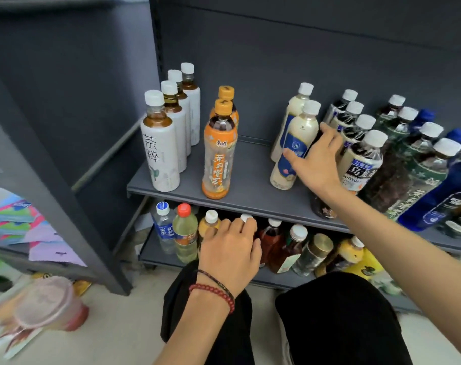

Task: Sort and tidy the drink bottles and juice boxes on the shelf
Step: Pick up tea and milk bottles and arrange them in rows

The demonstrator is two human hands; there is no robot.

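My right hand reaches onto the upper shelf and grips a dark bottle that stands between the cream milk-tea bottles and the white-capped oolong bottles. Its thumb lies against the front cream bottle. My left hand is at the lower shelf, its fingers curled over a white-capped bottle; the cap pokes out between them and the body is hidden. White tea bottles and two orange tea bottles stand in rows on the left.
Green-label bottles and blue bottles crowd the upper shelf's right end. The lower shelf holds a water bottle, a red-capped bottle, brown and yellow drinks. A plastic cup and packets lie on the floor to the left.
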